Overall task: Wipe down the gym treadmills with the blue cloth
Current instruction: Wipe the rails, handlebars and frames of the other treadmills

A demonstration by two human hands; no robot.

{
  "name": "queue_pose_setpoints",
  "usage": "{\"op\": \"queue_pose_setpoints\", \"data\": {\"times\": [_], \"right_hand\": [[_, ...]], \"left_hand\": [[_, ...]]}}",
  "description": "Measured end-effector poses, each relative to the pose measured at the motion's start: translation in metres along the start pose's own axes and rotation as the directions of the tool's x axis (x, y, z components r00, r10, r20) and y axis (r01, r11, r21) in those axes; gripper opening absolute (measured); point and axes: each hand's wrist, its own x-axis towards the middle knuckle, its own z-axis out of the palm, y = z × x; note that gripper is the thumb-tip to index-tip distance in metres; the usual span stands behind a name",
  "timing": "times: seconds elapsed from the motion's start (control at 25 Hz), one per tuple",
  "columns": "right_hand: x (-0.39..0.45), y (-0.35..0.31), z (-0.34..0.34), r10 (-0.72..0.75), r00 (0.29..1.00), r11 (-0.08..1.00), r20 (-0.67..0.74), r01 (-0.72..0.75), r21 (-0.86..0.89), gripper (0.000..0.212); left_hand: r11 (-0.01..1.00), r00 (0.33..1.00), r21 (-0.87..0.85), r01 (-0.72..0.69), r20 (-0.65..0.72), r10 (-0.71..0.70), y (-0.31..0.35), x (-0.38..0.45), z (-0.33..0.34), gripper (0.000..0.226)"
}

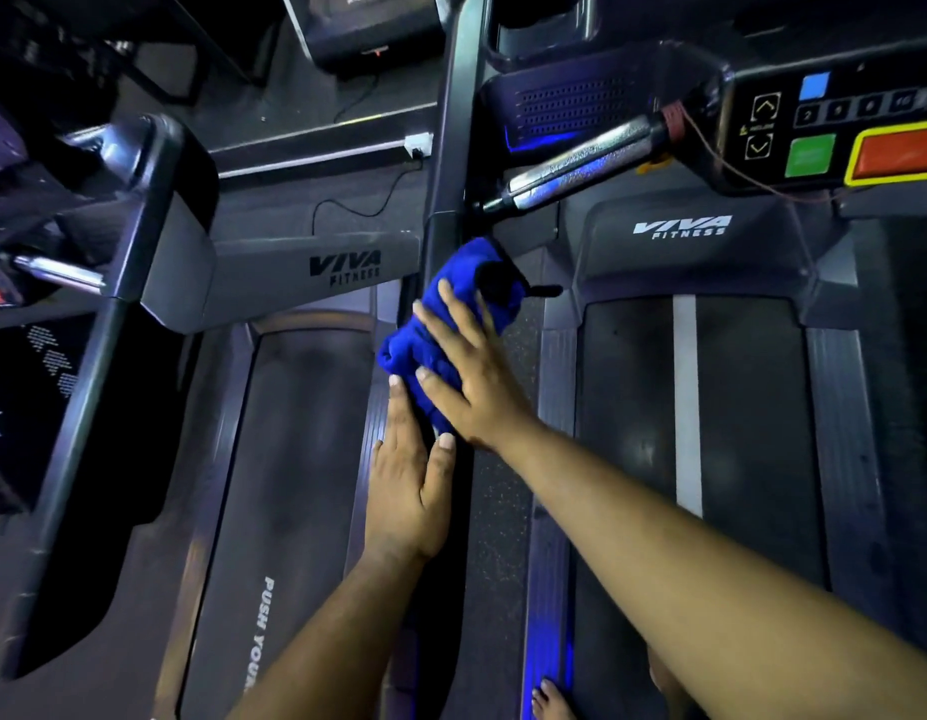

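Blue cloth (453, 324) bunched on dark handrail (440, 511) running between left treadmill (295, 459) and right treadmill (684, 407). Narrow speckled floor strip (495, 563) separates decks; upright post (451, 148) bounds rail ahead. Right hand (471, 376) flat on cloth, fingers straight and spread, pressing. Left hand (409, 491) just behind, fingers straight and together, fingertips touching cloth's near edge. Cloth soft, plush, folded thick. Rail smooth, matte. Chrome grip bar (580, 163) above right deck. Belts dark, dull.
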Motion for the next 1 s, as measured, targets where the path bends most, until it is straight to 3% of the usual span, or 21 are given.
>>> {"op": "queue_pose_setpoints", "data": {"times": [0.12,0.2,0.24,0.28,0.36,0.52,0.6,0.84,1.0], "right_hand": [[0.069,0.018,-0.002,0.295,0.951,0.937,-0.090,-0.270,0.221,0.077],[0.062,0.028,0.009,0.522,0.847,0.780,-0.098,-0.427,0.458,0.080],[0.034,0.024,0.017,0.614,0.789,0.680,-0.032,-0.508,0.529,0.081],[-0.004,0.010,0.024,0.671,0.740,0.584,0.056,-0.573,0.575,0.083],[-0.054,-0.016,0.031,0.647,0.754,0.535,0.114,-0.556,0.636,0.086],[0.033,-0.003,0.009,0.619,0.784,0.725,-0.046,-0.547,0.419,0.074],[0.060,0.009,0.006,0.619,0.777,0.761,-0.112,-0.559,0.330,0.080],[-0.072,-0.037,0.033,0.628,0.777,0.712,-0.038,-0.554,0.431,0.083],[-0.131,-0.074,0.046,0.635,0.771,0.734,-0.054,-0.580,0.352,0.084]], "left_hand": [[0.998,1.000,0.060,-0.006,0.015,0.005,0.000,0.001,0.001,0.070],[0.996,1.000,0.094,-0.002,0.023,0.000,0.000,0.001,0.002,0.072],[0.995,1.000,0.100,-0.002,0.023,0.000,0.001,0.001,0.002,0.073],[0.995,1.000,0.098,0.000,0.024,-0.002,0.000,0.001,0.002,0.074],[0.997,1.000,0.082,0.001,0.027,-0.004,-0.001,0.002,0.001,0.076],[0.999,0.999,0.044,-0.011,0.034,0.009,-0.004,0.003,0.002,0.078],[0.999,0.999,0.036,0.000,0.047,-0.001,-0.005,0.003,0.002,0.078],[0.983,0.999,-0.183,0.036,0.042,-0.029,-0.012,0.004,-0.001,0.087],[0.985,0.992,-0.142,0.100,0.088,-0.088,-0.013,-0.029,-0.008,0.090]]}}
